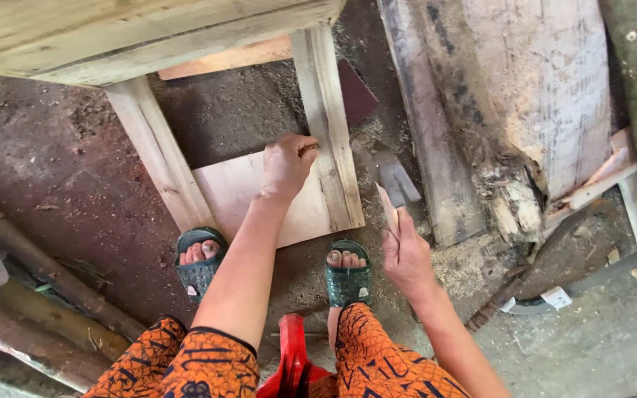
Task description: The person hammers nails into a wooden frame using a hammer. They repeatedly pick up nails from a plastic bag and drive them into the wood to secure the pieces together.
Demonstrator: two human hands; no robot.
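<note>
My left hand [287,163] rests on the pale, rough-sawn wooden frame [326,125] that stands on the dirt floor [53,169] in front of me; its grip is closed together, fingers curled, pinching something small against the right upright of that frame, too small for me to tell what it is. My right hand [405,254] is lower and to the right, near my right foot, and its grip is clamped around the light wooden handle of a hatchet with a grey, flat metal blade [392,180]; the blade points up and away from me, just beside the right upright and apart from my left hand. The frame has two slanting uprights, a flat pale plywood panel [241,193] lying between their lower ends, and a thick weathered plank across the top edge of my view. My feet sit in dark green woven plastic sandals [348,284], one under each lower end of the frame, the left foot near the left upright and the right one touching the panel's near corner. My knees are covered in orange cloth with a black pattern [377,365], and a red plastic piece [293,354] shows between them. To the right lies a large pale log with torn bark [540,96], with sawdust on the floor around it. Round dark poles [46,295] lie along the floor at the left.
</note>
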